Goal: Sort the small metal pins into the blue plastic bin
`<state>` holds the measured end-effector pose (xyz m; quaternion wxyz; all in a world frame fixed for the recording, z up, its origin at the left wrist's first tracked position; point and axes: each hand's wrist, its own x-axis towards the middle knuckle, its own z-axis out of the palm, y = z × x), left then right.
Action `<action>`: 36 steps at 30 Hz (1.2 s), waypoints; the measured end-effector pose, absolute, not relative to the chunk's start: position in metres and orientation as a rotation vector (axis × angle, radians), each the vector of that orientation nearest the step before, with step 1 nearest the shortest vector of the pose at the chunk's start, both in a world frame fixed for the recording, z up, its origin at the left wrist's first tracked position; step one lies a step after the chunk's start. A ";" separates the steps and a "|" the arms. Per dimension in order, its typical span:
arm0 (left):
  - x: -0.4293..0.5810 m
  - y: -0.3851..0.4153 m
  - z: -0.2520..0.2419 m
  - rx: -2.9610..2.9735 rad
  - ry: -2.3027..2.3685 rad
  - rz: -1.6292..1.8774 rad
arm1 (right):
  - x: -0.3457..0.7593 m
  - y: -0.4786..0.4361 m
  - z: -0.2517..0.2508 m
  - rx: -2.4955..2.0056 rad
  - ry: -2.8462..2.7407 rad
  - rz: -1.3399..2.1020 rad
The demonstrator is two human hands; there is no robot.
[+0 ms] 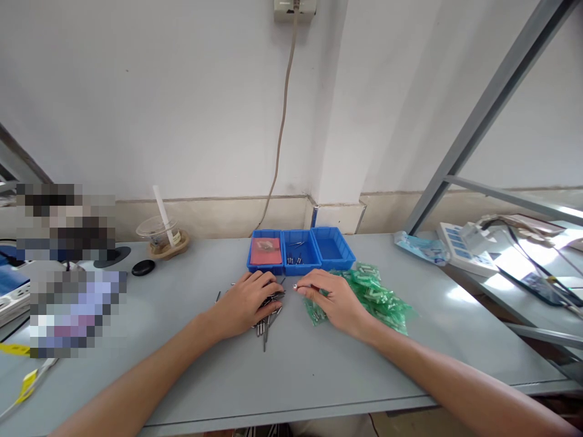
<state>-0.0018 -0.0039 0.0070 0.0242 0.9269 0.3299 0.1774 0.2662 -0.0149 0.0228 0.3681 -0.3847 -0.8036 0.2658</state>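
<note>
My left hand (pixel 248 300) rests palm down on a pile of small dark metal pins (pixel 268 318) on the grey table, its fingers curled over them. Just to its right, my right hand (pixel 328 297) pinches one small pin with a light tip (pixel 296 286) between thumb and forefinger. This hand lies on the left edge of a heap of small green plastic pieces (pixel 380 297). Behind both hands stand three joined blue trays (pixel 300 252); the left one holds a red pad, the middle one a few pins.
A clear plastic cup (pixel 159 233) with a straw and a black oval object (pixel 143 267) sit at the back left. A power strip and cables (pixel 473 243) lie on the right bench under a slanted grey frame bar (pixel 483 115). A cable hangs down the wall.
</note>
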 end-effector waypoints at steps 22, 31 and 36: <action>-0.002 -0.004 0.006 2.847 1.016 0.566 | 0.265 -0.014 0.023 -1.091 -1.831 0.888; -0.003 -0.004 0.006 2.843 0.998 0.598 | 0.264 -0.013 0.025 -1.064 -1.794 0.904; -0.003 -0.004 0.006 2.859 1.017 0.558 | 0.265 -0.012 0.025 -1.046 -1.756 0.961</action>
